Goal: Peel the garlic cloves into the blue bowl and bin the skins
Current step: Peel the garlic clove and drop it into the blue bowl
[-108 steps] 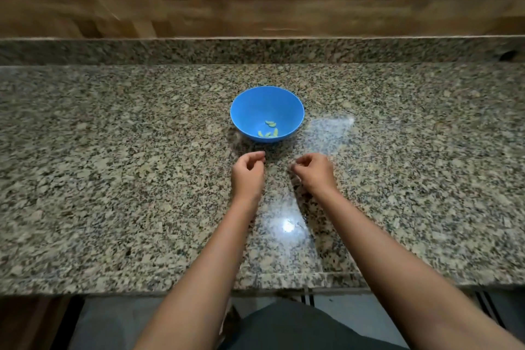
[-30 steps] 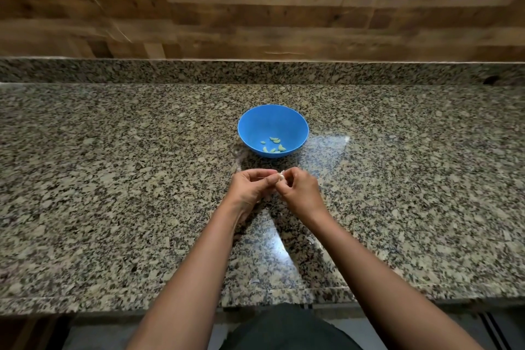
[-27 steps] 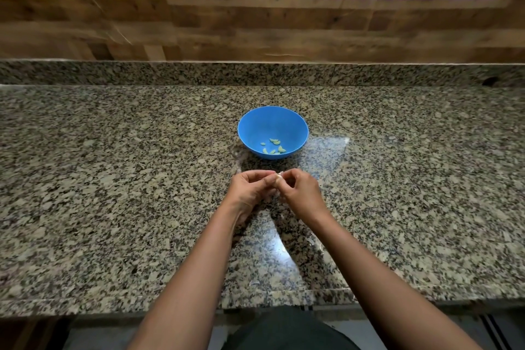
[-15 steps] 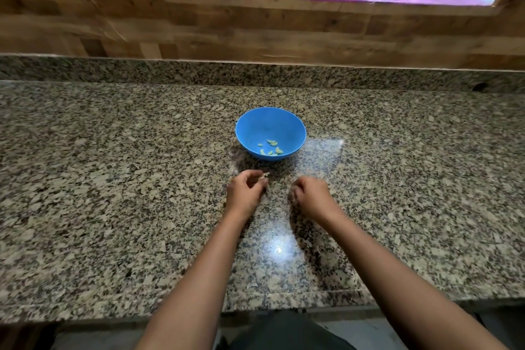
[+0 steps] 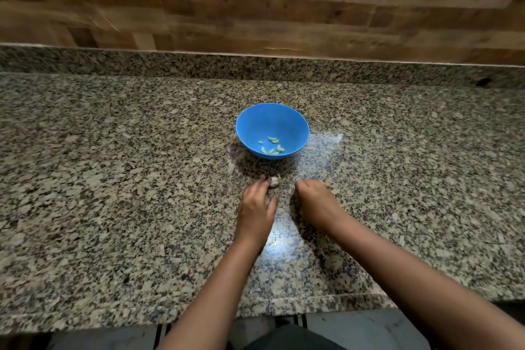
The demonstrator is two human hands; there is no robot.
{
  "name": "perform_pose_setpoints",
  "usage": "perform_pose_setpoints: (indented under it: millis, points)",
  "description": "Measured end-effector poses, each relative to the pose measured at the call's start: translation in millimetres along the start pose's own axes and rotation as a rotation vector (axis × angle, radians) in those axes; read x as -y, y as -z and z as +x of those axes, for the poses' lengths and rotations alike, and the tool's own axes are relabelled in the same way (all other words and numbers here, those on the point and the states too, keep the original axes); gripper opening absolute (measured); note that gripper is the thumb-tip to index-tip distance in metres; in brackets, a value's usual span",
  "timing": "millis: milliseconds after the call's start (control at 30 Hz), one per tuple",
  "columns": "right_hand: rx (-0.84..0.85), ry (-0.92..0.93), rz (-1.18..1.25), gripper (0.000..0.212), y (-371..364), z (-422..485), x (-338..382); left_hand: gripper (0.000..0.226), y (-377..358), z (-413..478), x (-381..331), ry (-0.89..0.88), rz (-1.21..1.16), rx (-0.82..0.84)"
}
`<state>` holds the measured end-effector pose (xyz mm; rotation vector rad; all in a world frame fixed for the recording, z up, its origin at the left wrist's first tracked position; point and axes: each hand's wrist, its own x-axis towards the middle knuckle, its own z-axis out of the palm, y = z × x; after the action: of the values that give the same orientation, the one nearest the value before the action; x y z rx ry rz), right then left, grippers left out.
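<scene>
The blue bowl point(image 5: 247, 122) stands mid-counter with several peeled pale green garlic cloves point(image 5: 271, 148) at its bottom. Just in front of it a small whitish garlic piece point(image 5: 275, 181) lies on the granite. My left hand point(image 5: 257, 207) rests flat on the counter with its fingers stretched forward, and the fingertips touch the garlic piece's left side. My right hand point(image 5: 315, 202) sits a little to the right, knuckles up, with its fingers curled under. Nothing shows in it. No bin is in view.
The speckled granite counter point(image 5: 113, 179) runs wide to both sides, with a raised granite strip and wood-panelled wall behind. A pale skin scrap point(image 5: 254, 290) lies near the front edge. A window sill with pink film is above.
One second ago both hands pinched the garlic piece together above the counter. They have parted and lowered; the piece now lies on the granite and my left hand has flattened out.
</scene>
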<state>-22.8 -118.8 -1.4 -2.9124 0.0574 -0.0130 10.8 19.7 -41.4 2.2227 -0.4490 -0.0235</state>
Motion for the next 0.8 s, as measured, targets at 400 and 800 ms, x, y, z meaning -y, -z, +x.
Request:
perform_pose_setpoints:
  millis: [400,800]
  points:
    - [-0.07,-0.593,1.259,0.012,3.5,-11.4,-0.1,0.022,6.8,-2.6,-4.7,0.021,-0.147,-0.128]
    - [0.002,-0.647,1.876,0.007,5.7,-28.5,9.4,0.007,6.4,-4.1,-22.7,0.214,-0.603,0.117]
